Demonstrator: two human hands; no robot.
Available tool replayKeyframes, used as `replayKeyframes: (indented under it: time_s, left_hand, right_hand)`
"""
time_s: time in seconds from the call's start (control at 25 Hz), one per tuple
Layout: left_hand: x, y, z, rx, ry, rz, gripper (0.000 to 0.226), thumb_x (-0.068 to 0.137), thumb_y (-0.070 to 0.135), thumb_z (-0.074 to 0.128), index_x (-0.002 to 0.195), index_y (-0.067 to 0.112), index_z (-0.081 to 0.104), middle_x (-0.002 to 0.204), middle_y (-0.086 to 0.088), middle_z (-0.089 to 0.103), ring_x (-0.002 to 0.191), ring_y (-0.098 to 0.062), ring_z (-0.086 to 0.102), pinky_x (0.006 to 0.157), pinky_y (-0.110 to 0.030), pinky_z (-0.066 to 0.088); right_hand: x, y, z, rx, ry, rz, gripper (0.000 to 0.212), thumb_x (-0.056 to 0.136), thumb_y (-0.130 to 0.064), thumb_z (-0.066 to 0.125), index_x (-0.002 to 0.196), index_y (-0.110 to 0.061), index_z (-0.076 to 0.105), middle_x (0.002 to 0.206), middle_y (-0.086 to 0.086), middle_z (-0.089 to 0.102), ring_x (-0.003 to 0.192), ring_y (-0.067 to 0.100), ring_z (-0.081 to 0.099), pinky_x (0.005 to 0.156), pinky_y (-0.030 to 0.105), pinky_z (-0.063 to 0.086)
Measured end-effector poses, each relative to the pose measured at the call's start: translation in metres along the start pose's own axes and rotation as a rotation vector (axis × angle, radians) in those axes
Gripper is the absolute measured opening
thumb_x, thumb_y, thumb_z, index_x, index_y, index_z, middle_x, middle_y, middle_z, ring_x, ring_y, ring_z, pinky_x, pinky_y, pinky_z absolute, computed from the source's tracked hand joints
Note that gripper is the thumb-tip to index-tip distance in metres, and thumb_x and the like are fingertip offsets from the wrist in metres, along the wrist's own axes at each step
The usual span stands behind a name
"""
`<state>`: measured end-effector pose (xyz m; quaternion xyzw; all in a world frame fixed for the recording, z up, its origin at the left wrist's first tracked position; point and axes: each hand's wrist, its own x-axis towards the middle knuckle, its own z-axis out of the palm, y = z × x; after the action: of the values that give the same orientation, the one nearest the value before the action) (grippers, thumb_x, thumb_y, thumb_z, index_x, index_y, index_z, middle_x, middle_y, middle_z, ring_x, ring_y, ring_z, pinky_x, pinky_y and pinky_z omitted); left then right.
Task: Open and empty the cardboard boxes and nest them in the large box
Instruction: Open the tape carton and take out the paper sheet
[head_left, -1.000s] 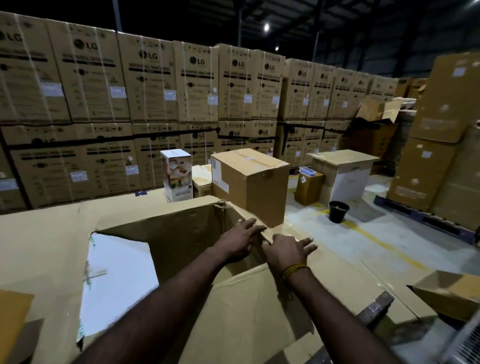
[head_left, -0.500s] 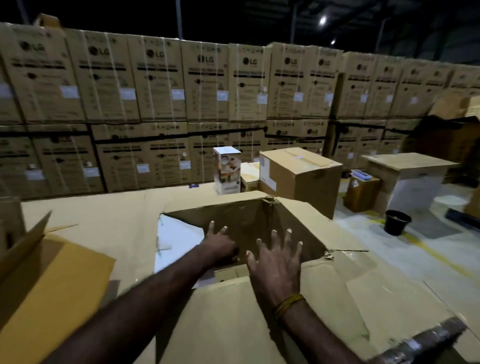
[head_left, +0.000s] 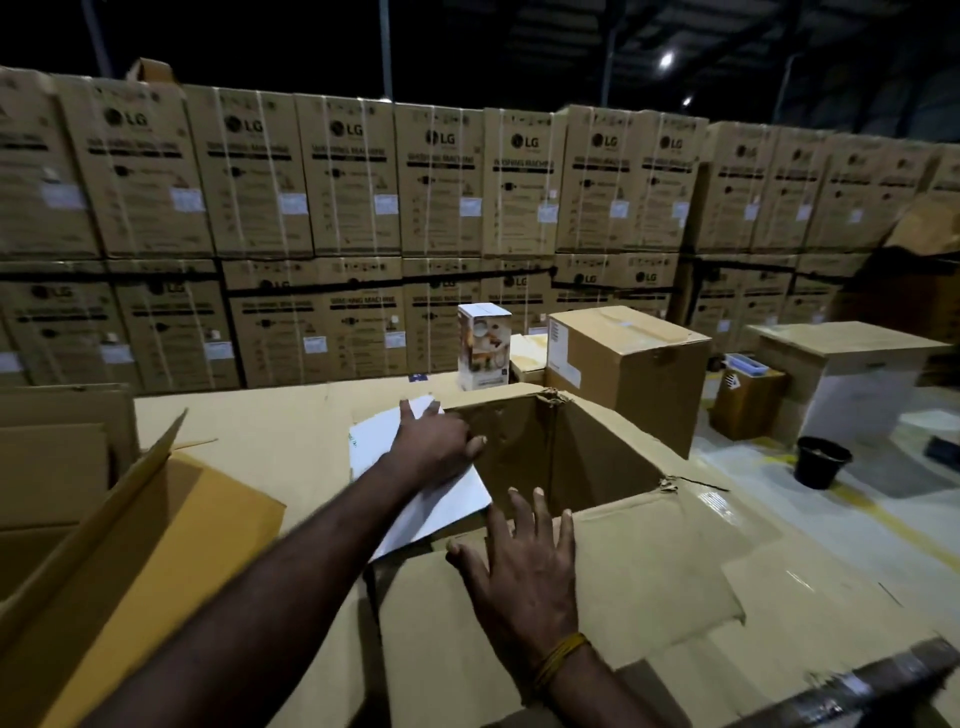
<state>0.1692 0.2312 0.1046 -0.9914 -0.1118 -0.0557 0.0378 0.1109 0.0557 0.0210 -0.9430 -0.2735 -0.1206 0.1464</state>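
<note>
The large cardboard box stands open in front of me, flaps spread flat around its mouth. A white sheet lies inside at the left. My left hand reaches over that sheet with fingers stretched out, flat on it. My right hand lies with spread fingers on the near flap, at the box's near rim. An opened brown box with a raised flap sits at the near left. A sealed brown box stands beyond the far right corner. Beside it stands a small white printed box.
Stacked washing-machine cartons wall off the back. To the right are a low flat-topped carton, a small brown box and a black bucket on the concrete floor. A taped flap edge crosses the near right.
The view has swung left. My left hand has moved from the box's inner far wall out onto the white sheet. My right hand stays spread on the near flap.
</note>
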Motion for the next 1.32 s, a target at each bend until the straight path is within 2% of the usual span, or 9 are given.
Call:
replayKeyframes:
  time_s: [0.24, 0.44, 0.52, 0.72, 0.84, 0.92, 1.0, 1.16, 1.32]
  left_hand:
    - [-0.021, -0.003, -0.069, -0.119, -0.042, -0.127, 0.034, 0.095, 0.042, 0.045, 0.115, 0.027, 0.069, 0.133, -0.005, 0.059, 0.141, -0.031, 0.032, 0.109, -0.068, 0.023]
    - [-0.069, -0.026, -0.078, -0.222, 0.109, -0.192, 0.033, 0.093, 0.037, 0.047, 0.113, 0.026, 0.07, 0.125, -0.002, 0.065, 0.109, -0.025, 0.059, 0.091, -0.044, 0.049]
    - [-0.084, -0.043, -0.088, -0.252, 0.107, -0.249, 0.028, 0.094, 0.032, 0.053, 0.114, 0.023, 0.07, 0.118, 0.0, 0.068, 0.1, -0.022, 0.063, 0.086, -0.041, 0.055]
    - [-0.122, -0.07, -0.073, -0.247, -0.007, -0.357, 0.031, 0.09, 0.03, 0.064, 0.119, 0.02, 0.07, 0.112, -0.003, 0.071, 0.1, -0.022, 0.066, 0.088, -0.039, 0.056]
    - [-0.143, -0.071, -0.043, -0.204, -0.072, -0.515, 0.038, 0.094, 0.04, 0.056, 0.131, 0.031, 0.061, 0.139, -0.006, 0.053, 0.14, -0.042, 0.03, 0.109, -0.062, 0.029]
    - [-0.15, -0.074, -0.021, -0.198, -0.152, -0.567, 0.04, 0.096, 0.046, 0.051, 0.133, 0.034, 0.057, 0.153, -0.008, 0.037, 0.145, -0.053, 0.0, 0.107, -0.076, 0.001]
    - [-0.153, -0.072, 0.012, -0.282, -0.218, -0.599, 0.041, 0.097, 0.047, 0.045, 0.135, 0.033, 0.054, 0.155, -0.01, 0.035, 0.145, -0.053, -0.003, 0.106, -0.077, -0.006]
    - [-0.164, -0.036, 0.059, -0.58, -0.1, -0.535, 0.048, 0.102, 0.039, 0.029, 0.149, 0.029, 0.032, 0.146, -0.013, 0.049, 0.13, -0.037, 0.047, 0.107, -0.051, 0.039]
    - [-0.17, 0.012, 0.06, -0.732, 0.101, -0.571, 0.053, 0.1, 0.054, 0.032, 0.151, 0.042, 0.023, 0.148, -0.011, 0.042, 0.125, -0.032, 0.052, 0.098, -0.046, 0.047]
  right_hand:
    - [-0.012, -0.025, 0.014, 0.032, 0.159, -0.178, 0.066, 0.095, -0.064, 0.029, 0.155, -0.039, 0.02, 0.163, 0.013, 0.02, 0.143, 0.036, 0.031, 0.103, 0.065, 0.031]
    - [-0.011, -0.055, 0.026, 0.057, 0.25, -0.306, 0.082, 0.089, -0.049, 0.038, 0.158, -0.025, 0.001, 0.16, 0.011, 0.028, 0.132, 0.038, 0.05, 0.099, 0.068, 0.035]
    - [-0.011, -0.06, 0.032, 0.035, 0.246, -0.347, 0.075, 0.094, -0.051, 0.035, 0.158, -0.03, 0.004, 0.153, 0.014, 0.042, 0.126, 0.043, 0.054, 0.095, 0.072, 0.037]
    - [-0.01, -0.067, 0.044, 0.015, 0.175, -0.397, 0.091, 0.086, -0.039, 0.069, 0.156, -0.04, 0.012, 0.138, 0.014, 0.057, 0.124, 0.042, 0.056, 0.102, 0.071, 0.035]
    - [-0.013, -0.061, 0.048, -0.004, 0.158, -0.414, 0.059, 0.098, -0.046, 0.038, 0.155, -0.039, 0.022, 0.141, 0.01, 0.054, 0.129, 0.036, 0.052, 0.108, 0.067, 0.022]
    - [-0.013, -0.053, 0.048, 0.002, 0.135, -0.44, 0.053, 0.102, -0.048, 0.024, 0.153, -0.037, 0.027, 0.145, 0.008, 0.05, 0.134, 0.033, 0.048, 0.109, 0.063, 0.016]
    - [-0.014, -0.043, 0.047, 0.029, 0.144, -0.474, 0.051, 0.104, -0.047, 0.017, 0.151, -0.036, 0.032, 0.149, 0.008, 0.046, 0.138, 0.03, 0.044, 0.112, 0.058, 0.015]
    - [-0.01, -0.022, 0.043, 0.068, 0.136, -0.459, 0.049, 0.103, -0.046, 0.021, 0.15, -0.039, 0.032, 0.154, 0.009, 0.04, 0.144, 0.029, 0.035, 0.117, 0.052, 0.012]
    - [0.0, 0.013, 0.032, 0.091, 0.089, -0.348, 0.056, 0.097, -0.063, 0.022, 0.146, -0.04, 0.039, 0.158, 0.014, 0.032, 0.147, 0.035, 0.026, 0.118, 0.058, 0.013]
